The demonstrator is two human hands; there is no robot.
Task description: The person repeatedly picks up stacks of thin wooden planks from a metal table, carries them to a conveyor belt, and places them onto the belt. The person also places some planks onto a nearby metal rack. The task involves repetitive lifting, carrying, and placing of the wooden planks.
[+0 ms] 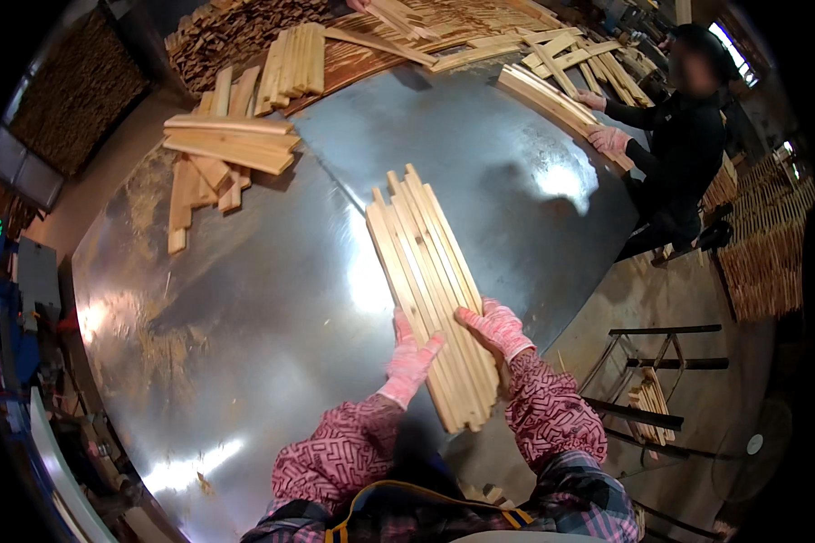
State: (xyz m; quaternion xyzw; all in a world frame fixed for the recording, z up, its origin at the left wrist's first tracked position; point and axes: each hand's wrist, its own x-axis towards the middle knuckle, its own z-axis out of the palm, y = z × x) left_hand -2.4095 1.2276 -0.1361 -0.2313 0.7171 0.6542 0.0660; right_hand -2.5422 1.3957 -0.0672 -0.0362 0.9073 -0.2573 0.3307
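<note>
The pink-gloved left hand (410,360) grips long, pale wooden strips (426,249); the pink-gloved right hand (502,329) grips them opposite. A grey metal table (263,353) lies beneath.

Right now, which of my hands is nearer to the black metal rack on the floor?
Right. Your right hand holds the right side of the wooden bundle, toward the black metal rack; your left hand is on the bundle's left side, farther away.
</note>
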